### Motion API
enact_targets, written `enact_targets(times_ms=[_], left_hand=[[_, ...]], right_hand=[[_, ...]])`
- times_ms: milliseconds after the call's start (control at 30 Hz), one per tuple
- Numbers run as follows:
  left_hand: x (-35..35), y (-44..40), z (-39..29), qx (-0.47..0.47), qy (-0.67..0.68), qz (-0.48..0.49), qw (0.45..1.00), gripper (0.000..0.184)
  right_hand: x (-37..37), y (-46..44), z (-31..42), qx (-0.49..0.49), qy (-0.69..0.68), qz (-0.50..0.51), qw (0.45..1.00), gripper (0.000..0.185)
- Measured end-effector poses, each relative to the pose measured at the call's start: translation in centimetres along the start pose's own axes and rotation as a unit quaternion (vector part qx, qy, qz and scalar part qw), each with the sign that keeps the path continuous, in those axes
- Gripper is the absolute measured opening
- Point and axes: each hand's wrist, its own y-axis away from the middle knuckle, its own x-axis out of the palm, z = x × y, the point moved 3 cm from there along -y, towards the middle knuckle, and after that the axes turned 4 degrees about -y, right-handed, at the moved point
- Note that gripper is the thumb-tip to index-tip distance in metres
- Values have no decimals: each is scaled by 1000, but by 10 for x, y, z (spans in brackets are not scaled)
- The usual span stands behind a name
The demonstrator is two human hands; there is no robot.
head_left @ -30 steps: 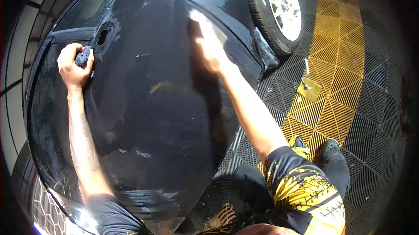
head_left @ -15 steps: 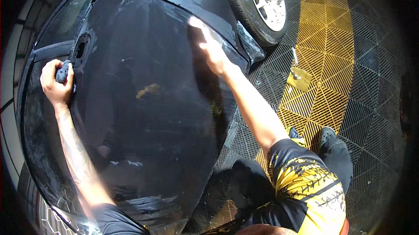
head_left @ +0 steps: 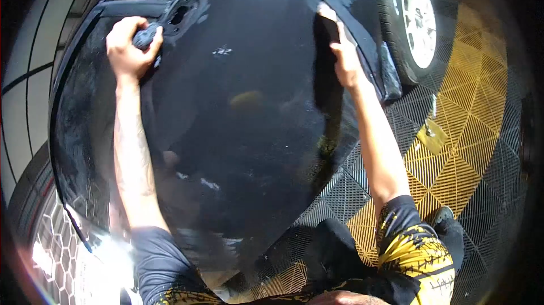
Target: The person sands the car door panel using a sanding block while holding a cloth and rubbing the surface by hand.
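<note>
My left hand (head_left: 127,44) is closed around a crumpled dark grey cloth or sponge (head_left: 146,37). It is at the panel beside the door handle opening (head_left: 180,15). On the far side of the black car door (head_left: 255,135), my right hand (head_left: 343,50) has its fingers stretched out along the panel, near the seam with the fender. A dark shadow falls to the left of this hand, and nothing shows in its grip. Pale smudges (head_left: 209,183) mark the glossy door.
A wheel (head_left: 418,21) with a light rim stands at the upper right. Black and yellow grid tiles (head_left: 470,95) cover the floor, with a yellowish square piece (head_left: 432,136) lying on them. Hexagonal light reflections (head_left: 56,237) show at the lower left.
The view has shifted, so the car and both hands appear farther right, with the left hand higher. My right hand remains by the door's far seam. The left still holds the grey cloth or sponge.
</note>
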Motion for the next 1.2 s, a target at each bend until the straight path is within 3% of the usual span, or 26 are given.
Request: enact_targets(times_ms=[133, 233, 300, 400, 600, 633, 733, 833, 1000, 1133, 1200], left_hand=[[1, -2, 1, 6, 3, 7, 1000, 23], [1, -1, 2, 6, -14, 0, 1000, 24], [3, -2, 2, 1, -22, -3, 1000, 25], [3, 0, 2, -7, -12, -2, 1000, 25], [2, 1, 5, 4, -27, -1, 1000, 26], [2, 2, 6, 1, -25, 0, 1000, 26], [4, 0, 6, -11, -13, 6, 1000, 25], [3, -2, 3, -7, -8, 8, 1000, 25], [5, -1, 4, -4, -18, 2, 1000, 25], [4, -5, 0, 9, -21, -10, 1000, 24], [4, -5, 1, 12, -29, -20, 999, 25]], right_hand=[[6, 28, -3, 66, -183, -6, 981, 79], [4, 12, 1, -23, -146, -5, 989, 72], [-6, 7, -19, -39, -84, 10, 996, 65], [-25, 37, -128, -155, 158, 15, 975, 62], [1, 26, -38, 18, -127, -35, 991, 66], [-3, 3, -2, -51, -149, -35, 987, 62], [-11, 10, -24, -27, -66, -34, 997, 61], [2, 49, -32, 31, -119, -60, 991, 60], [0, 20, -3, 10, -23, -96, 995, 59], [-27, 82, -149, 88, 10, -26, 996, 48], [-35, 100, -186, 9, 62, -66, 996, 45]])
